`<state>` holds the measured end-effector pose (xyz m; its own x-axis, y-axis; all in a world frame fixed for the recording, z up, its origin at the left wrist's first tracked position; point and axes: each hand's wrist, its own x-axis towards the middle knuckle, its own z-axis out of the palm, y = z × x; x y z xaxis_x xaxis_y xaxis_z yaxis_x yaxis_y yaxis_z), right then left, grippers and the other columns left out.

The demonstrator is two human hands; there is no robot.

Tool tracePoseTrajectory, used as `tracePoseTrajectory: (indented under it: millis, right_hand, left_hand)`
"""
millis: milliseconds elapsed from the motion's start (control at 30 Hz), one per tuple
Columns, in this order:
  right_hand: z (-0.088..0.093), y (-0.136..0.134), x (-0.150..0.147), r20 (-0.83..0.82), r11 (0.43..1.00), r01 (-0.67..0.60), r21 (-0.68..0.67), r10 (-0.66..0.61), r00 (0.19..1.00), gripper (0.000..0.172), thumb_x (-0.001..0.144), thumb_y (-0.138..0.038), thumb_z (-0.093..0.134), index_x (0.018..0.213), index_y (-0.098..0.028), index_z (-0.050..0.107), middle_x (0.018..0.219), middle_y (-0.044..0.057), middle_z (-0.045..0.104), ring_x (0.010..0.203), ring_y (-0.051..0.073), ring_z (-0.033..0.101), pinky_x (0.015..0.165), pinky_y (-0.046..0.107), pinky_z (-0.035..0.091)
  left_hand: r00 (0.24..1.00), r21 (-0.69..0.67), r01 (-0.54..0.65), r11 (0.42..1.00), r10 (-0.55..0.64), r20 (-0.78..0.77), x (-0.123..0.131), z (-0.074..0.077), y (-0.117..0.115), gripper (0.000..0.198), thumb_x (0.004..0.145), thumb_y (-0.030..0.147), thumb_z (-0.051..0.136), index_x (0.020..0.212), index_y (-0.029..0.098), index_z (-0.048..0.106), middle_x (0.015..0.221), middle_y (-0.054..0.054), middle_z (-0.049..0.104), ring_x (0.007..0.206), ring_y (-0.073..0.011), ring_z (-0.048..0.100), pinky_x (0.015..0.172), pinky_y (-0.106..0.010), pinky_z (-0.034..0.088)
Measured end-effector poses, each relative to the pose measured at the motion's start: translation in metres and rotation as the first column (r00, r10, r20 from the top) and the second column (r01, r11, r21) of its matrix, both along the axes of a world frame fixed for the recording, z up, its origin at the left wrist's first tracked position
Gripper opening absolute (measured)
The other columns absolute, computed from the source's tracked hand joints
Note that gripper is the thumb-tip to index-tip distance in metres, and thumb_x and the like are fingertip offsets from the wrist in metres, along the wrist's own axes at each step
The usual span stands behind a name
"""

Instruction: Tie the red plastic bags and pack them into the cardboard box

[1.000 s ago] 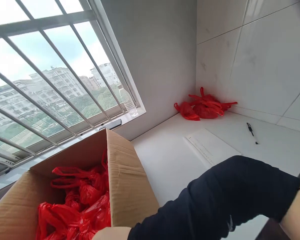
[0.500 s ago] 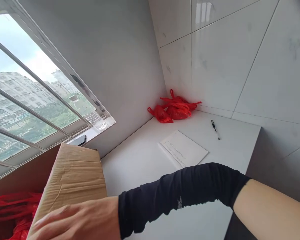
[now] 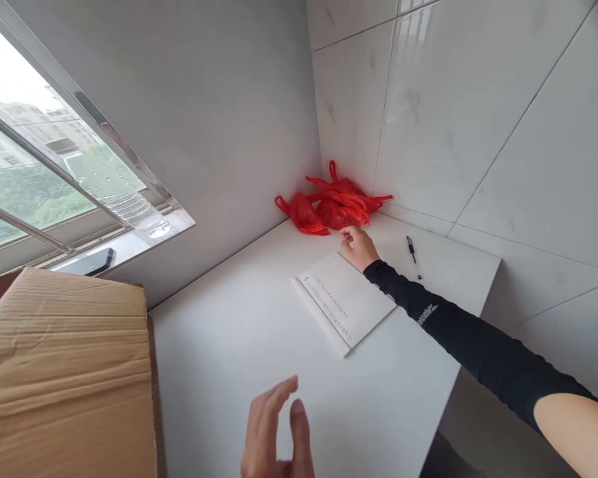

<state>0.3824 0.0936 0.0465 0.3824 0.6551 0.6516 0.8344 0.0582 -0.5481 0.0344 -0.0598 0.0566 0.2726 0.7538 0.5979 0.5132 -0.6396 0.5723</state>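
White table (image 3: pixel 219 345) in a wall corner: open surface lies between the cardboard box (image 3: pixel 74 372) and the paper (image 3: pixel 349 299); the right edge passes beneath my black sleeve (image 3: pixel 458 332). The box's interior is hidden. Red bags (image 3: pixel 343 206) lie in the far corner, my right hand (image 3: pixel 361 249) just before them, fingers curled, grip indeterminable. My left hand (image 3: pixel 262 438) is unclenched, thumb and fingers apart.

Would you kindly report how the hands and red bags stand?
Left hand open, empty, above table. Right hand loosely curled by heaped red bags, contact unclear. Nothing visible in the way.
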Motion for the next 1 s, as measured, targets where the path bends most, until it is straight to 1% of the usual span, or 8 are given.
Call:
tracePoseTrajectory:
  millis: [133,267,367,467,600,767,867,1000]
  right_hand:
    - [-0.007,-0.025,0.031,0.025,0.986,0.168,-0.006,-0.167,0.986,0.027,0.08,-0.011,0.047,0.102,-0.019,0.059,0.095,0.009,0.06,0.092,0.025,0.051,0.088,0.041,0.039]
    - [-0.016,-0.044,0.041,0.056,0.971,0.237,-0.02,-0.236,0.97,0.027,0.084,-0.013,0.044,0.105,-0.018,0.061,0.101,0.014,0.058,0.098,0.028,0.048,0.091,0.046,0.035]
    - [-0.011,-0.025,0.028,0.101,0.986,0.164,-0.044,-0.159,0.982,0.028,0.085,-0.015,0.047,0.11,-0.019,0.061,0.105,0.013,0.058,0.104,0.029,0.049,0.093,0.046,0.037]
    - [0.001,0.018,0.004,0.14,0.995,0.044,-0.093,-0.031,0.99,0.038,0.083,-0.021,0.058,0.121,-0.02,0.059,0.116,0.013,0.057,0.111,0.031,0.048,0.096,0.046,0.038]
    - [0.013,0.071,-0.022,0.096,0.988,-0.021,-0.15,0.036,0.995,0.056,0.074,-0.019,0.068,0.128,-0.02,0.056,0.123,0.015,0.058,0.117,0.034,0.046,0.099,0.05,0.036]
    - [0.023,0.09,-0.034,-0.088,0.982,-0.085,-0.167,0.071,0.994,0.015,0.081,-0.017,0.058,0.091,-0.015,0.068,0.084,0.014,0.069,0.093,0.032,0.062,0.089,0.051,0.043]
    - [0.034,0.077,-0.048,-0.186,0.977,-0.184,-0.108,0.162,0.969,0.019,0.089,-0.026,0.05,0.092,-0.014,0.065,0.079,0.012,0.07,0.084,0.028,0.066,0.084,0.046,0.048]
    - [0.054,0.029,-0.094,-0.277,0.931,-0.366,0.007,0.353,0.894,0.03,0.096,-0.04,0.039,0.105,-0.019,0.058,0.093,0.008,0.069,0.089,0.021,0.067,0.08,0.036,0.053]
  left_hand:
    - [0.957,-0.115,0.188,0.975,-0.209,-0.202,0.049,-0.032,0.021,0.04,0.091,0.018,0.051,0.129,0.027,0.055,0.135,-0.01,0.055,0.126,-0.0276,0.049,0.093,-0.043,0.052]
    - [0.916,-0.094,0.235,0.968,-0.252,-0.311,0.07,-0.051,0.036,0.05,0.089,0.022,0.054,0.138,0.03,0.049,0.145,-0.007,0.048,0.135,-0.0333,0.038,0.109,-0.056,0.033]
    - [0.917,-0.102,0.194,0.976,-0.217,-0.334,0.073,-0.055,0.04,0.045,0.089,0.022,0.054,0.133,0.031,0.052,0.14,-0.005,0.053,0.13,-0.0334,0.042,0.113,-0.059,0.023]
    - [0.937,-0.121,0.151,0.981,-0.181,-0.298,0.077,-0.054,0.04,0.041,0.089,0.021,0.054,0.128,0.031,0.057,0.136,-0.005,0.056,0.128,-0.0333,0.045,0.112,-0.059,0.023]
    - [0.976,-0.13,0.139,0.982,-0.158,-0.15,0.076,-0.051,0.037,0.039,0.088,0.019,0.055,0.125,0.03,0.059,0.131,-0.006,0.059,0.129,-0.0329,0.044,0.11,-0.057,0.03]
    - [0.969,-0.264,0.068,0.962,-0.001,0.247,0.054,-0.049,0.035,0.027,0.091,0.022,0.052,0.113,0.029,0.065,0.118,-0.008,0.062,0.119,-0.0286,0.052,0.096,-0.047,0.047]
    - [0.844,-0.453,0.102,0.886,0.164,0.51,0.042,-0.046,0.039,0.019,0.09,0.031,0.056,0.103,0.025,0.068,0.107,-0.008,0.065,0.103,-0.0266,0.061,0.09,-0.044,0.05]
    - [0.598,-0.579,0.382,0.72,0.284,0.749,0.033,-0.042,0.05,0.033,0.085,0.042,0.061,0.109,0.019,0.066,0.102,-0.01,0.066,0.086,-0.0252,0.066,0.074,-0.042,0.056]
